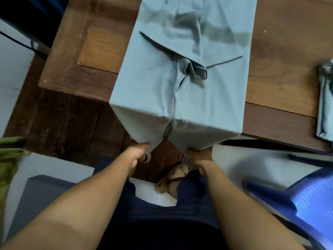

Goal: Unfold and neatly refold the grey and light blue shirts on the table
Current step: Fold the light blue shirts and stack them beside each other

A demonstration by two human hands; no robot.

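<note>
The grey shirt [180,73] lies lengthwise on the wooden table [93,51], its sides and sleeves folded in toward the middle. Its near end hangs over the table's front edge. My left hand [138,150] grips the hanging edge at its left part, fingers curled under the cloth. My right hand [200,153] grips the same edge at its right part. The light blue shirt [325,101] lies folded at the table's right edge, partly cut off by the frame.
A blue plastic chair [306,199] stands at the lower right. A grey box-like object [41,192] sits at the lower left, with green cloth [9,159] at the left edge. A dark cable [23,44] runs along the floor at the far left.
</note>
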